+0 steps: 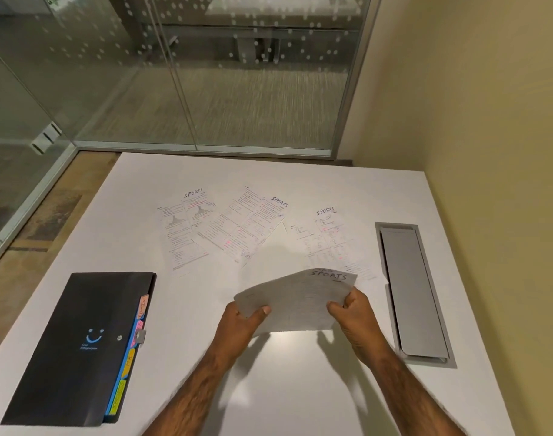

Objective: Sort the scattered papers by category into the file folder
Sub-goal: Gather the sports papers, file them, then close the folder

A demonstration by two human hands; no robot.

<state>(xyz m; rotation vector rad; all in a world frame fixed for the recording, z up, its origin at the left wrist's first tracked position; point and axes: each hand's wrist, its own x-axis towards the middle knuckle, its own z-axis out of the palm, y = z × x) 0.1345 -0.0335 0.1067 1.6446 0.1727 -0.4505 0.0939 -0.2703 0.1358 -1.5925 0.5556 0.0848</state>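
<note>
My left grip (pixel 242 322) and my right grip (pixel 352 313) are both closed on a white printed paper headed SPORTS in handwriting (pixel 295 298), which I hold raised and tilted above the white worktop (pixel 268 388). The left thumb lies on top near the paper's left corner with the fingers beneath. The right one pinches the right edge with curled fingers. I cannot tell whether this is one sheet or several.

Well apart to the left of my left grip, a black expanding file folder with a pale blue smiling face (pixel 80 347) lies flat and closed. Its coloured index tabs (pixel 128 363), pink, blue, orange and yellow-green, stick out along the edge that faces my grip. Near my right grip, on its right, a long narrow grey metal hatch (pixel 410 291) sits recessed in the worktop.

Beyond the grip, three more white printed sheets with pink marks lie flat, each headed SPORTS. The left sheet (pixel 183 234) lies beyond and to the left, and the tilted middle sheet (pixel 246 228) overlaps its edge. The right sheet (pixel 325 240) lies just beyond my right grip, its near end partly hidden by the paper I hold.

Farther off stand a glass wall dotted with white (pixel 205 73) and, to the right, a plain beige wall (pixel 473 121).
</note>
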